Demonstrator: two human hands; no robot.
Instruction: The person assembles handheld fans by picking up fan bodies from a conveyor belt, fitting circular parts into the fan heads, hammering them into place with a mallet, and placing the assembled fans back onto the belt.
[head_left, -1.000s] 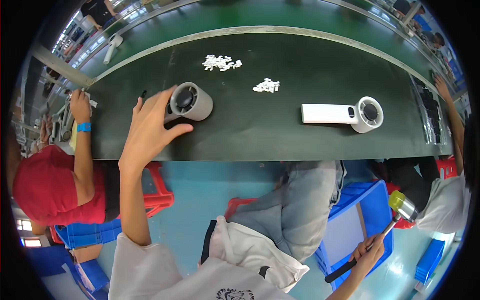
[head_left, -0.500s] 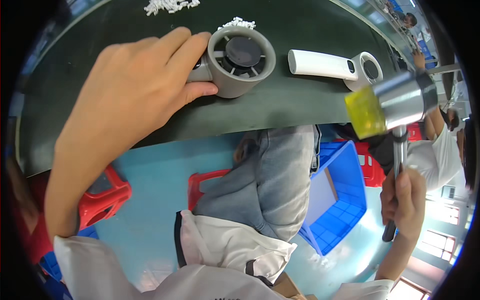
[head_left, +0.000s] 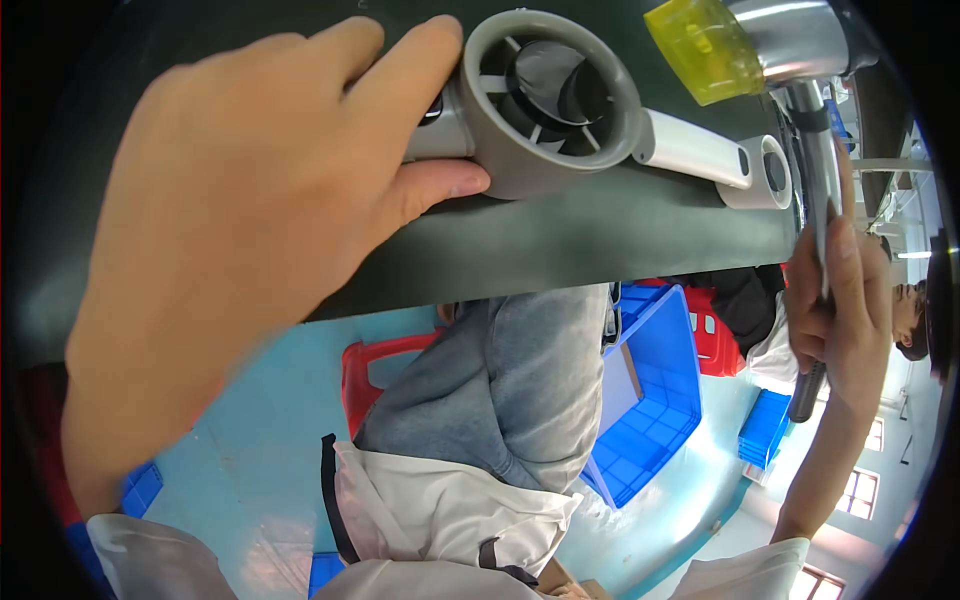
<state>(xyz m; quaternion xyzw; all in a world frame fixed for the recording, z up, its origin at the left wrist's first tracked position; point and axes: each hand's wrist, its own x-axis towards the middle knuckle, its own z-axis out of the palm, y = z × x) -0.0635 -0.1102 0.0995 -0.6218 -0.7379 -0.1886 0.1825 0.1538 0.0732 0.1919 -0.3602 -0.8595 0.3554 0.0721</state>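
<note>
While the smooth, ring-headed grey fan (head_left: pixel 545 85) is gripped at its handle by the left hand (head_left: pixel 250 170) over the dark table (head_left: pixel 490 250), a mallet (head_left: pixel 790 42) of shiny metal with translucent yellow face is clasped upright by the right hand (head_left: pixel 850 300). A white fan (head_left: pixel 695 153) is partly hidden behind.

Grey fan (head_left: pixel 545 85): handle mostly hidden beneath left grip (head_left: pixel 250 165), end unseen. White fan (head_left: pixel 692 150): handle end lost behind grey fan. Hammer (head_left: pixel 790 45): handle partly covered by right grip (head_left: pixel 845 310). Bench (head_left: pixel 600 230): far side cut off by upper edge. Blue bin (head_left: pixel 680 375): partly behind jeans-clad leg (head_left: pixel 540 390).
</note>
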